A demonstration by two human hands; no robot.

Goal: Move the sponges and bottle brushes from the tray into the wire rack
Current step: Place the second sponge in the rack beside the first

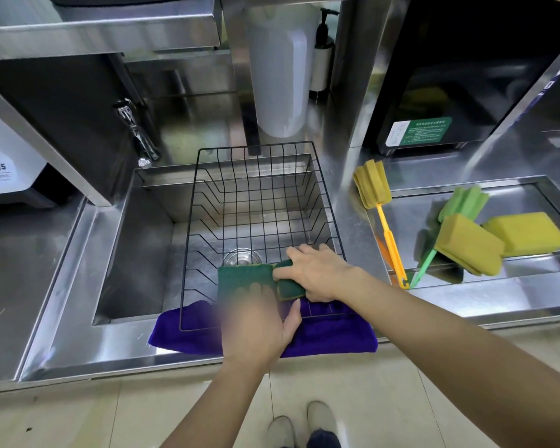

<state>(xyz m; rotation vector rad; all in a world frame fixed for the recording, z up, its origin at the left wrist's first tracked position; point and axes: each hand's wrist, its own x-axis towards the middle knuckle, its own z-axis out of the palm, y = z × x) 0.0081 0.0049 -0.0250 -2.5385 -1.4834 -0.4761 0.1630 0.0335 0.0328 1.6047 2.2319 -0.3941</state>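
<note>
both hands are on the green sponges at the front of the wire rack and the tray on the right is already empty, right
Not quite. The head view shows the tray still holding two yellow sponges and the bottle brushes. The rest stands: left hand and right hand hold the green sponges at the wire rack front.

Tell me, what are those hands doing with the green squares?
A person is putting sponges into the black wire rack over the sink. The left hand and right hand each hold a green-faced sponge at the rack's near end. Two yellow sponges and two bottle brushes wait at the tray.
</note>
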